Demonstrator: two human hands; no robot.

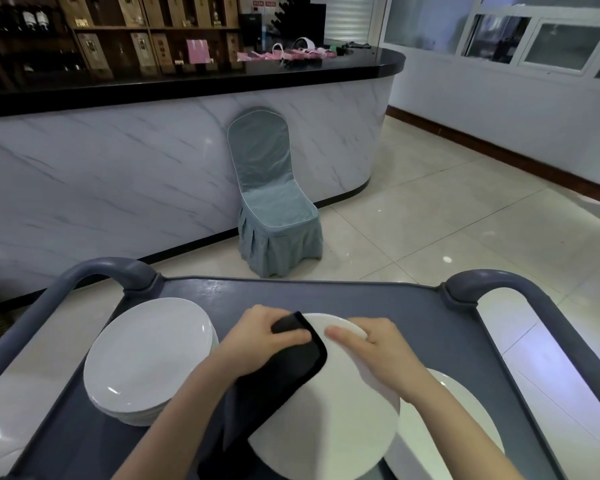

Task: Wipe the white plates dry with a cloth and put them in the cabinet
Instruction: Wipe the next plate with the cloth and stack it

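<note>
I hold a white plate (329,420) tilted above a grey cart (361,299). My right hand (378,351) grips the plate's far rim, thumb on its face. My left hand (260,336) grips a black cloth (284,372) and presses it against the plate's left side; the cloth hangs down over the plate's lower left edge. A stack of white plates (146,358) sits on the cart's left side. Another white plate (454,441) lies at the right, partly hidden under the held one.
The cart's curved handles (111,271) rise at its far corners. Beyond it, a chair in a blue-grey cover (274,202) stands against a marble-fronted counter (118,168) with a black top. Pale tiled floor (447,209) spreads to the right.
</note>
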